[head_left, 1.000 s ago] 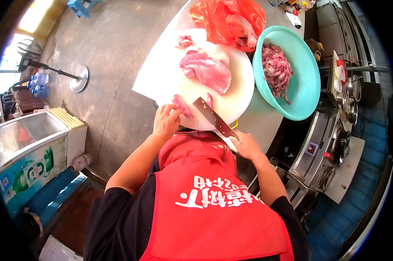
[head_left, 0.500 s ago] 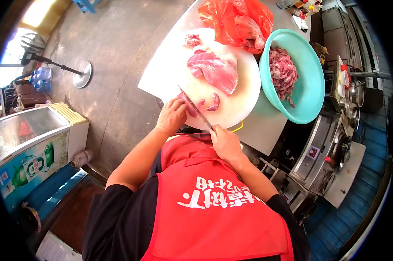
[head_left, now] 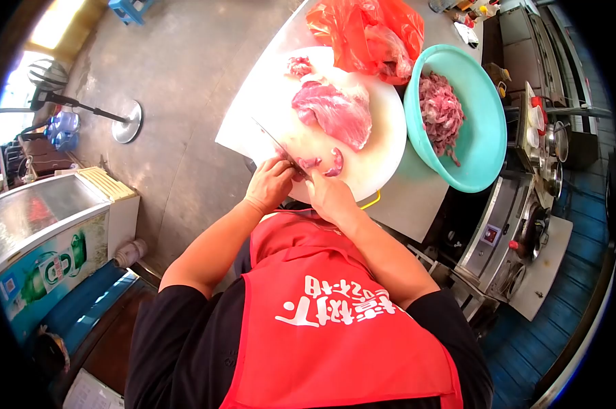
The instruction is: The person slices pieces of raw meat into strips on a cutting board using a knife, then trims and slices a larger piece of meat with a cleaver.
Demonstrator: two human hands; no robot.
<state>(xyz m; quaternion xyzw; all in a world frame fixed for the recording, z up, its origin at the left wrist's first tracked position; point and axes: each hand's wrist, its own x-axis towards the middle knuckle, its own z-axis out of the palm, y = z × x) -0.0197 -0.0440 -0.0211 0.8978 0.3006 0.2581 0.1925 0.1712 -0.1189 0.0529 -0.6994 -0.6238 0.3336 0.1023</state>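
Observation:
My right hand (head_left: pixel 330 195) is closed round the handle of a cleaver (head_left: pixel 279 148), its blade pointing up and left over the round white cutting board (head_left: pixel 383 146). Against the blade's left side, my left hand (head_left: pixel 270 183) has its fingers curled on a small piece of meat, mostly hidden beneath them. Cut strips of meat (head_left: pixel 334 162) lie just right of the blade. Farther up the board rests a large pink slab of meat (head_left: pixel 335 114), with a smaller chunk (head_left: pixel 299 66) beyond it.
A turquoise basin (head_left: pixel 482 150) holding cut meat (head_left: pixel 441 112) stands right of the board. Behind the board is a red plastic bag (head_left: pixel 345 34) with meat inside. A stove (head_left: pixel 489 235) is at the right, a glass-topped freezer (head_left: pixel 49 211) at the left.
My right hand has moved left with the cleaver, toward my left hand. Earlier the blade was farther right, and my left fingers now curl over the meat piece they pinched.

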